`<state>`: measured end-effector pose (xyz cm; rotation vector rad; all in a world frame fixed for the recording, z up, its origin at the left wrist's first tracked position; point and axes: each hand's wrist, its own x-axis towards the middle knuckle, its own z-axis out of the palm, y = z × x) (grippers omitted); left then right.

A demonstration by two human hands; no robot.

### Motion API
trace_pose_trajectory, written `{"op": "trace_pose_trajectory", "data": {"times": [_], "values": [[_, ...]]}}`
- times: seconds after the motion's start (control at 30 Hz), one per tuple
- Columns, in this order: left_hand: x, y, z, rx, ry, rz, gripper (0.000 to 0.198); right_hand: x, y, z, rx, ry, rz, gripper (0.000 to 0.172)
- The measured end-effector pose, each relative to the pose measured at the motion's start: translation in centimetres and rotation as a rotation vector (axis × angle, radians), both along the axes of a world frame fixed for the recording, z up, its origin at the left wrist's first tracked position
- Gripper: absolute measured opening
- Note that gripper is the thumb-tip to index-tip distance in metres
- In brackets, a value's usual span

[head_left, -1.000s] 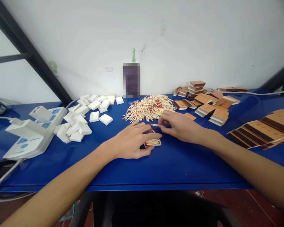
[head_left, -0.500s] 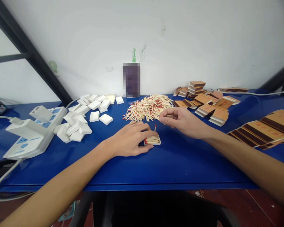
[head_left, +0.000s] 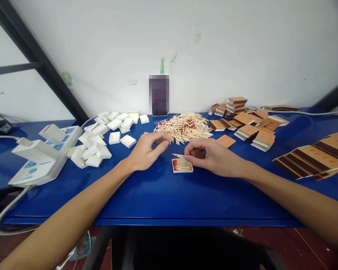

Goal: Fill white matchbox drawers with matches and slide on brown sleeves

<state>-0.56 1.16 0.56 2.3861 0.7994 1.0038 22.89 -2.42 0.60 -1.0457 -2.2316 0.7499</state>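
Note:
A small white tray of matches (head_left: 181, 165) lies on the blue table (head_left: 169, 195) in front of me. My right hand (head_left: 211, 155) pinches a single match (head_left: 178, 155) just above the tray's far edge. My left hand (head_left: 148, 150) is curled with fingertips pinched at the near edge of the loose match pile (head_left: 184, 125); what it holds I cannot make out. A flat orange sleeve (head_left: 226, 141) lies just behind my right hand.
Several empty white trays (head_left: 101, 135) are heaped at the left beside white power strips (head_left: 42, 153). Orange matchbox sleeves and boxes (head_left: 248, 120) are stacked at the back right, flat sleeve blanks (head_left: 315, 155) at the far right. A dark blurred object (head_left: 159, 95) leans on the wall.
My left hand has left the tray and moved up to the pile's edge. My right hand has come back down to the tray with a match.

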Motion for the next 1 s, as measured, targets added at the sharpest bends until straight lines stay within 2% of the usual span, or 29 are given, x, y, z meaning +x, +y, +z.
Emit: {"op": "trace_pose_trajectory", "data": {"times": [0.1, 0.23, 0.37, 0.47, 0.53, 0.73, 0.9, 1.0], "values": [[0.5, 0.0, -0.3, -0.027, 0.035, 0.047, 0.029, -0.4, -0.2, -0.5, 0.12, -0.088, 0.016, 0.013], [1.4, -0.3, -0.7, -0.048, 0.037, 0.045, 0.026, -0.7, -0.3, -0.8, 0.186, -0.166, 0.016, 0.01], [2.1, -0.5, -0.7, 0.007, 0.065, -0.092, 0.03, -0.6, -0.4, -0.8, 0.219, -0.199, 0.045, 0.012], [2.3, -0.6, -0.6, -0.017, 0.103, -0.216, 0.033, -0.2, -0.5, -0.5, 0.261, -0.186, 0.038, 0.012], [2.3, -0.7, -0.5, -0.043, 0.1, -0.244, 0.035, 0.1, -0.5, -0.3, 0.292, -0.195, 0.042, 0.011], [2.1, -0.9, -0.7, -0.079, 0.091, -0.247, 0.035, 0.5, -0.7, 0.3, 0.274, -0.255, 0.114, 0.01], [2.0, -0.9, -0.8, -0.026, 0.117, -0.163, 0.029, 0.6, -0.3, 0.3, 0.349, -0.203, -0.012, 0.021], [2.1, -0.9, -0.8, 0.002, 0.119, -0.137, 0.024, 0.7, 0.1, 0.2, 0.334, -0.235, -0.075, 0.02]]}}
